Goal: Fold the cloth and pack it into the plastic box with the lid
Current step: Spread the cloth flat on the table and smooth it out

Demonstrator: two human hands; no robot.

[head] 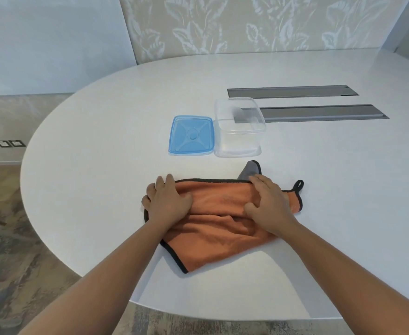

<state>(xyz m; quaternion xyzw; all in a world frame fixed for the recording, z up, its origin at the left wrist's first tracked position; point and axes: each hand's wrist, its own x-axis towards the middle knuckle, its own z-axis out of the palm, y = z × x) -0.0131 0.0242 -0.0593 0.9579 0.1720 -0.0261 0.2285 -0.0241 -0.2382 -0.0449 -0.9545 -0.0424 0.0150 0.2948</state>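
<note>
One cloth [213, 238], one box [239, 141], one lid [191, 136], two hands.

cloth [213, 240] partly under both hands, floor sockets [10, 143] perhaps, too small

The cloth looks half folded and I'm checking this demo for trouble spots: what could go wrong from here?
1. The orange cloth lies skewed, with a grey corner poking out past the right hand, so the next fold may come out lopsided.
2. A bulky, uneven fold might not fit the clear box.
3. The box and blue lid sit just beyond the cloth, and a sweeping fold could knock them.
</note>
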